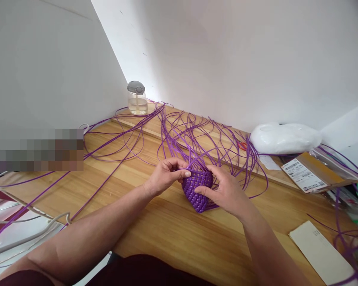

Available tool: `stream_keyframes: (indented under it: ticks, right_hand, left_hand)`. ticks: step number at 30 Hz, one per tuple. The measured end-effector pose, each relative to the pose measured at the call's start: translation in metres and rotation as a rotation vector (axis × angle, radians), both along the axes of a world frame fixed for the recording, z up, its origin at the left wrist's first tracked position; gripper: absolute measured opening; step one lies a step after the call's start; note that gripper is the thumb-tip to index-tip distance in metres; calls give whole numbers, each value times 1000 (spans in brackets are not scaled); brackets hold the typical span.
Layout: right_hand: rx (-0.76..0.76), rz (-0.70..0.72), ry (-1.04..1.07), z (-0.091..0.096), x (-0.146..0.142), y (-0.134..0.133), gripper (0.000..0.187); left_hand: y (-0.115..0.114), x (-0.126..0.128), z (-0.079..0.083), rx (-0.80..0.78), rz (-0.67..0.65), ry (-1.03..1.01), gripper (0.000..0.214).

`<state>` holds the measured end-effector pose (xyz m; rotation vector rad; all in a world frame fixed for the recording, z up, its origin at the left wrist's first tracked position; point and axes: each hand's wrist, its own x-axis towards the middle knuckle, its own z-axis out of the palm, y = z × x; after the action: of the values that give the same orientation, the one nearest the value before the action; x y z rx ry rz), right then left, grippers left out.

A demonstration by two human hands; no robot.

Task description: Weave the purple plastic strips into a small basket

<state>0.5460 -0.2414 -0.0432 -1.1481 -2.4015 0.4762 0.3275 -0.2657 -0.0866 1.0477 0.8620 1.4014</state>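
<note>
A small purple woven basket (198, 192) rests on the wooden table, tilted with its pointed bottom toward me. Long loose purple strands (185, 139) fan out from its upper edge toward the wall. My left hand (168, 172) pinches a strand at the basket's upper left edge, thumb and forefinger pressed together. On the other side, my right hand (222, 188) grips the woven body, with the thumb on its front and the fingers behind the upper right rim. The right fingertips are partly hidden by the weave.
A lidded jar (137, 105) of pale liquid stands at the back. On the right lie a white plastic-wrapped bundle (286, 138), a labelled package (306, 174) and a cream card (322, 252). Orange-handled scissors (242, 145) sit among the strands. Purple strands also cross the left side.
</note>
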Motion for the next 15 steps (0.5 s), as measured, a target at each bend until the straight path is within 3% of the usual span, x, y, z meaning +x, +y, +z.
stream_keyframes:
  ticks: [6, 15]
  right_hand:
    - [9, 12, -19, 2, 1, 0, 59]
    - [-44, 16, 53, -1, 2, 1, 93]
  left_hand:
    - [-1, 0, 2, 5, 3, 15, 35]
    - [-1, 0, 1, -7, 5, 27, 35]
